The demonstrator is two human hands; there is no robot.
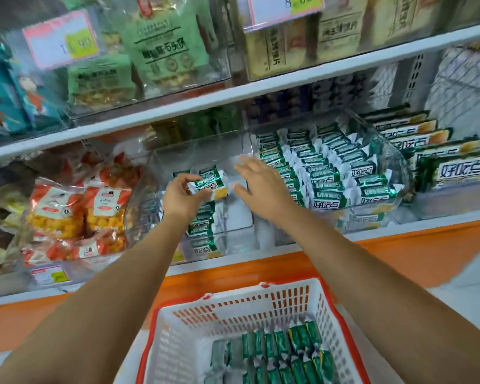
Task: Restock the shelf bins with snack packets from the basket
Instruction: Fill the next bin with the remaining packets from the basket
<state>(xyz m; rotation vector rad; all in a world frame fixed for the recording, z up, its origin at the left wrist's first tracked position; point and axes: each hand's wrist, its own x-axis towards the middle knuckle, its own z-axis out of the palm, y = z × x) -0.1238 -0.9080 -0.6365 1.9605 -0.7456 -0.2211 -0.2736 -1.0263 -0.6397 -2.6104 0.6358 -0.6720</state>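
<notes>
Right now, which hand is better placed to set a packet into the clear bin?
Left. The left hand pinches a green snack packet above the clear bin; the right hand hovers open, empty.

A lower white shelf board (427, 223) is seen beneath an upper white shelf board (233, 97). On the lower one, clear bags of orange-yellow snacks (67, 206) are piled at the left. A clear plastic middle bin (194, 151), partly filled with green-and-white foil packets (201, 225), is set just left of a full clear right bin (394, 162). Green-and-white cartons (441, 167) are lined up at the far right. On the upper board, teal packets (6, 101), pale green bags (161, 51) and beige boxes (330, 31) are held behind clear fronts.
</notes>
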